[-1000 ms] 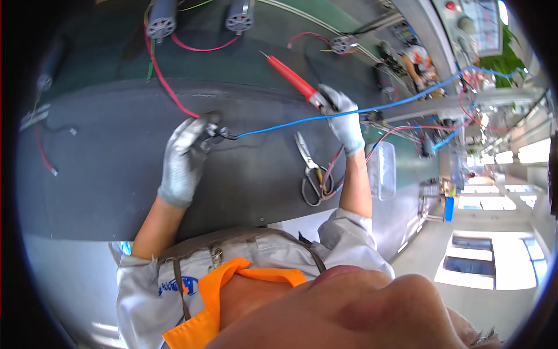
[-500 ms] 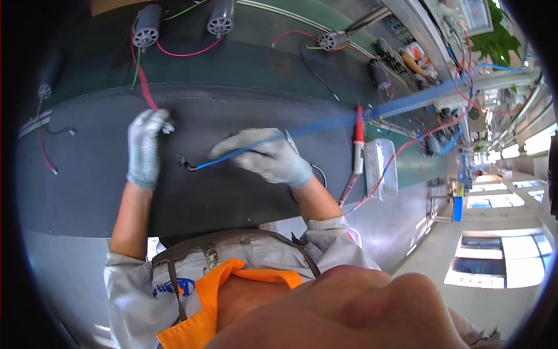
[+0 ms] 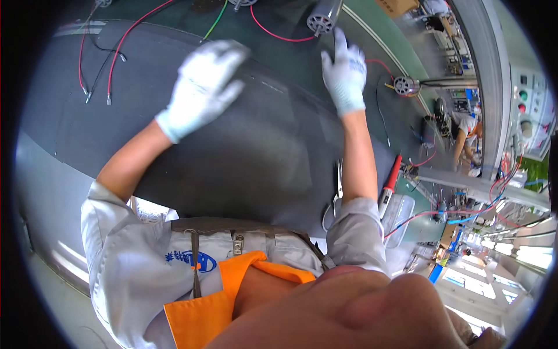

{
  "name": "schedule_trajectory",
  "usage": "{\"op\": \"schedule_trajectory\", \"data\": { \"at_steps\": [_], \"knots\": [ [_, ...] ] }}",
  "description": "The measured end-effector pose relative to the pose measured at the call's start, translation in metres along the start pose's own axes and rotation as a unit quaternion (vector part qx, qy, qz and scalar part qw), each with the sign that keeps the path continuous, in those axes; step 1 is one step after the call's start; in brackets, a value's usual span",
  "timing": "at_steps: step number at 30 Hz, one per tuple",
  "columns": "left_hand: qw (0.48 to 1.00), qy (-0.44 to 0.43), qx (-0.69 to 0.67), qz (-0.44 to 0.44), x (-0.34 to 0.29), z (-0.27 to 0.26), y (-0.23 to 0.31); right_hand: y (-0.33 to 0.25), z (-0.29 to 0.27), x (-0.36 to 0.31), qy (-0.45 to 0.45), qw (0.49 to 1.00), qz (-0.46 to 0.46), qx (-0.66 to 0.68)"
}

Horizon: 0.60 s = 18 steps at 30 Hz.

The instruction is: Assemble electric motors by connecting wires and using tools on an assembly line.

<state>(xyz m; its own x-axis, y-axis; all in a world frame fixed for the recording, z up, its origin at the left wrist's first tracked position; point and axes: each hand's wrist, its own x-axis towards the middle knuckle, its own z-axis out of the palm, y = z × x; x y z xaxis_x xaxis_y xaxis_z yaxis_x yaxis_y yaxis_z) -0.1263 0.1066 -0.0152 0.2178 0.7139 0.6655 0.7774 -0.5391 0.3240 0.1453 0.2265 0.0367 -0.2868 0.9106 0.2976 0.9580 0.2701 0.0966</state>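
The gray motor [image 3: 326,13], long side pointing away, lay just past the right hand [image 3: 347,72], which was nearer. That hand and the left hand [image 3: 202,84] had spread fingers, holding nothing.

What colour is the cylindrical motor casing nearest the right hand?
The cylindrical motor casing is grey; clearest in the head view.
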Motion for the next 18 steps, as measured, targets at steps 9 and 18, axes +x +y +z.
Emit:
{"op": "schedule_trajectory", "data": {
  "at_steps": [9,18],
  "knots": [
    [0.982,-0.156,-0.107,0.021,-0.012,0.036,-0.010,0.002,0.101,0.104,0.048,0.998,-0.001,-0.048],
    [0.979,-0.188,-0.075,-0.001,-0.006,0.038,-0.005,0.054,0.072,0.095,-0.132,0.979,0.142,-0.059]
  ]
}}
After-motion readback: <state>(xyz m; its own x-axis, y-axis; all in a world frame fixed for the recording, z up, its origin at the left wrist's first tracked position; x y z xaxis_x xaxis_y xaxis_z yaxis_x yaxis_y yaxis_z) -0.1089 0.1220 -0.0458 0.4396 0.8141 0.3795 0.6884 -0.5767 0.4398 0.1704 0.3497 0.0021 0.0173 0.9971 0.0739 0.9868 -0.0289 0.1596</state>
